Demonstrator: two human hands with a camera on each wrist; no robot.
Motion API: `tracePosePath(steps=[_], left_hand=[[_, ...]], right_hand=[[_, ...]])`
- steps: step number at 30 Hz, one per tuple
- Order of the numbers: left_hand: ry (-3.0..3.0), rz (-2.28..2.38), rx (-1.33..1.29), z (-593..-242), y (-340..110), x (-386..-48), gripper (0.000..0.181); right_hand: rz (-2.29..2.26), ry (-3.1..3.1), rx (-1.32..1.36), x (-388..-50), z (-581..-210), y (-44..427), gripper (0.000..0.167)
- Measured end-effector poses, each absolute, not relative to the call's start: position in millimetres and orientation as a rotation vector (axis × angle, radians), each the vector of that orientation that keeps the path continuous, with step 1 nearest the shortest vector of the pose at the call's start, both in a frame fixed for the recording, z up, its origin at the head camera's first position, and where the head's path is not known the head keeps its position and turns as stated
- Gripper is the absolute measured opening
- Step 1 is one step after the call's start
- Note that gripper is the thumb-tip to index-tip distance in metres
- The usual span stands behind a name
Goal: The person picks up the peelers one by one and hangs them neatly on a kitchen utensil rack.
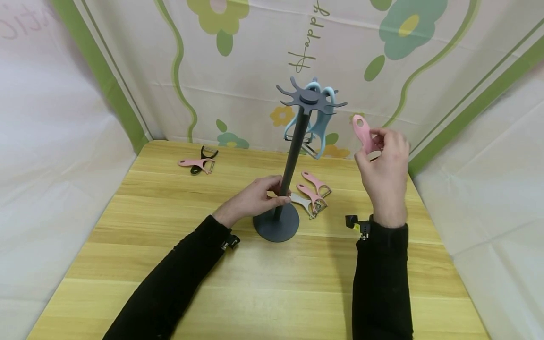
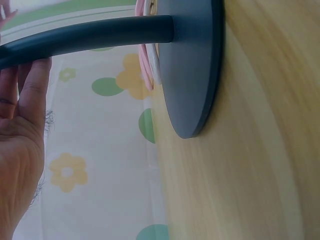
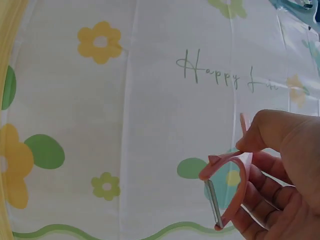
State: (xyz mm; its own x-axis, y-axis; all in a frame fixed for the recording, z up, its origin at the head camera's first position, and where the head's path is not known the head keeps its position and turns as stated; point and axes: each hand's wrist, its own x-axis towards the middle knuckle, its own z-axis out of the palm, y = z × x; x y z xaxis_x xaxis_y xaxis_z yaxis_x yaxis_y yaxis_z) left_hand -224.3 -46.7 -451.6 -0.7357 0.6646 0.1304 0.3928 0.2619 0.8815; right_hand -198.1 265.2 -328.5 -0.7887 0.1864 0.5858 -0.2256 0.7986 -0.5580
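My left hand (image 1: 254,197) holds the lower pole of a dark grey rack (image 1: 294,156), thumb on the near side and fingers behind. The rack stands upright on its round base (image 1: 276,227). Light blue peelers (image 1: 321,125) hang from hooks on its top, on the right side. Raised to the right of the rack, my right hand (image 1: 388,167) pinches a pink peeler (image 1: 362,131) between thumb and fingers. Its handle hole points up in the head view. The right wrist view shows the metal blade (image 3: 213,202) of this Y-shaped peeler.
Right of the base lie two pink peelers (image 1: 313,180) and a white peeler (image 1: 301,200), partly overlapping. At the table's back left, another pink peeler (image 1: 195,162) lies across a black peeler (image 1: 209,152). A flower-printed curtain (image 1: 250,71) hangs behind the wooden table (image 1: 170,208).
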Motion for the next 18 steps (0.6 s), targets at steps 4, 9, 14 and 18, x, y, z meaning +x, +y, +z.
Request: tracePosePath(steps=[4, 9, 14, 18], left_hand=[[2.272, 1.462, 0.971, -451, -47, -224, 0.02], [2.271, 1.461, 0.966, -451, -47, -224, 0.021], [2.27, 1.462, 0.96, -451, -46, -224, 0.02], [2.27, 1.462, 0.961, -451, -46, -224, 0.02]], right_hand=[[0.825, -2.289, 0.049, -193, -325, 260, 0.041], [0.828, -2.248, 0.074, -187, -321, 255, 0.04], [0.839, -2.22, 0.088, -180, -317, 248, 0.041], [0.855, -2.186, 0.113, -175, -313, 242, 0.042]])
